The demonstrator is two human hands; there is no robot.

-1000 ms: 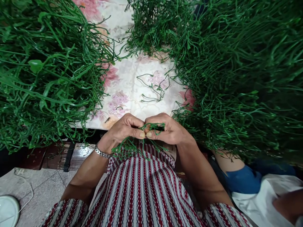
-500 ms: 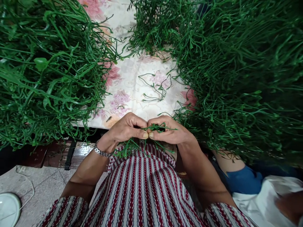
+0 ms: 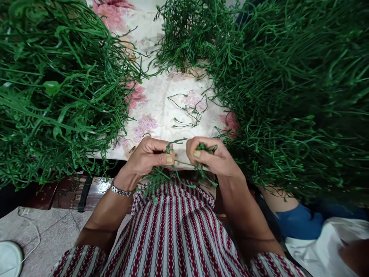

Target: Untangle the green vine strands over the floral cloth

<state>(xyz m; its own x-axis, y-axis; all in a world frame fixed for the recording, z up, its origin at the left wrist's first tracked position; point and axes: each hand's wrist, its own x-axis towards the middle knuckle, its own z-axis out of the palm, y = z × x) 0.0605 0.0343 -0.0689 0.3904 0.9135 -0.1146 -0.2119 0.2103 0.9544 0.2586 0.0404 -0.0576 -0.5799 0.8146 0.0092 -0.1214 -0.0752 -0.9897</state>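
Over the near edge of the flowered cloth [image 3: 180,111], I saw the left hand [image 3: 151,157] pinching green stems [image 3: 158,176] and the right hand [image 3: 211,156] clenched round a tuft [image 3: 202,147]; heaps [image 3: 57,104] lay along the cloth's two sides.

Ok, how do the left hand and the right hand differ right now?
The left hand has a metal band at its wrist; the right hand has none visible. Green stems fan out below the left hand, while the right hand curls around a tighter clump. Both hands grip green stems, with a gap between the hands.
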